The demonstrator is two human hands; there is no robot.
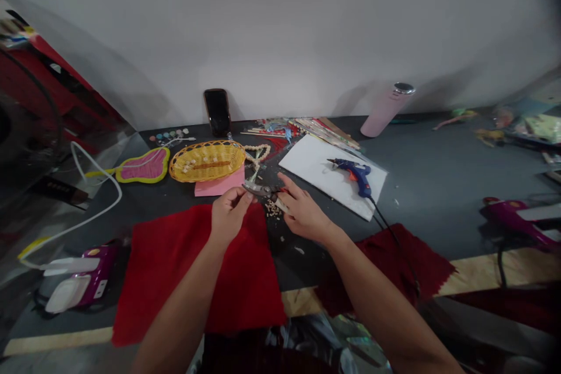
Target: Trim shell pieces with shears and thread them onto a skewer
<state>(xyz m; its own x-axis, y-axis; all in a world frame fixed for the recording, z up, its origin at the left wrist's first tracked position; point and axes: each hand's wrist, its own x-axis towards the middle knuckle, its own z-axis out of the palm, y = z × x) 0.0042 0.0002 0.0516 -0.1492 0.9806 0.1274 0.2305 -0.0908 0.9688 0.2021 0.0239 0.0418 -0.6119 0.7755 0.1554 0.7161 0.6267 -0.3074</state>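
My right hand (304, 210) is wrapped round the handles of a pair of pruning shears (262, 189), its index finger stretched out. The blades point left, to the fingertips of my left hand (230, 210). Those fingers are pinched together; what they hold is too small to name. Below the shears, small light pieces (273, 209) lie scattered on the dark table. A beaded string (258, 155) rests just beyond. To its left a yellow wicker basket (208, 170) with a few small pieces overlaps a pink sheet (219, 188). A red cloth (175, 257) lies under my left hand and forearm.
A blue glue gun (357, 174) with a cord lies on a white board (333, 158). Behind stand a phone (217, 112) and a pink bottle (385, 111). A purple power strip (94, 274) with a cable is at the left, and a dark red cloth (394, 263) at the right.
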